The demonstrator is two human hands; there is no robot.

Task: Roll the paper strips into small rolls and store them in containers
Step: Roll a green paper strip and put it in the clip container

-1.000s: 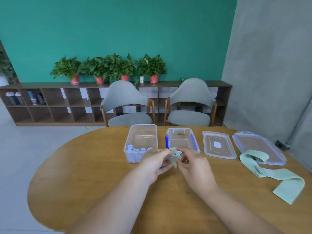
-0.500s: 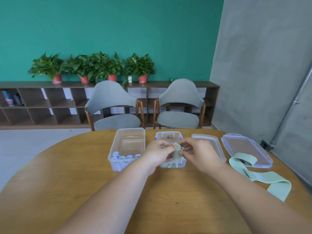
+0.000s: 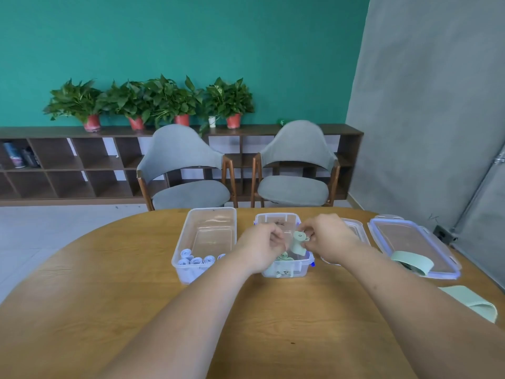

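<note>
Now over the container [image 3: 302,269], right hand [image 3: 329,239] pinches green roll [image 3: 299,242]; left hand [image 3: 261,248] blurred; label [image 3: 282,274] illegible.

Right grip [image 3: 328,239] pinching green roll [image 3: 299,242] over container [image 3: 298,269], left grip [image 3: 259,247] beside

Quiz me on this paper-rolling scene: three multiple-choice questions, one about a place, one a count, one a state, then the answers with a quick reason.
1. Where is the green roll? A. Over the box with blue clips. B. Over the other box. C. On a lid.
2. How many chairs stand behind the table? A. One. B. Two. C. Four.
3. How are the two boxes? A. Both lidded. B. Both open. C. One lidded.
Answers: 1 A, the right hand pinches it above that box. 2 B, two grey chairs face the table. 3 B, the left box is open too, and both lids lie on the table.
</note>
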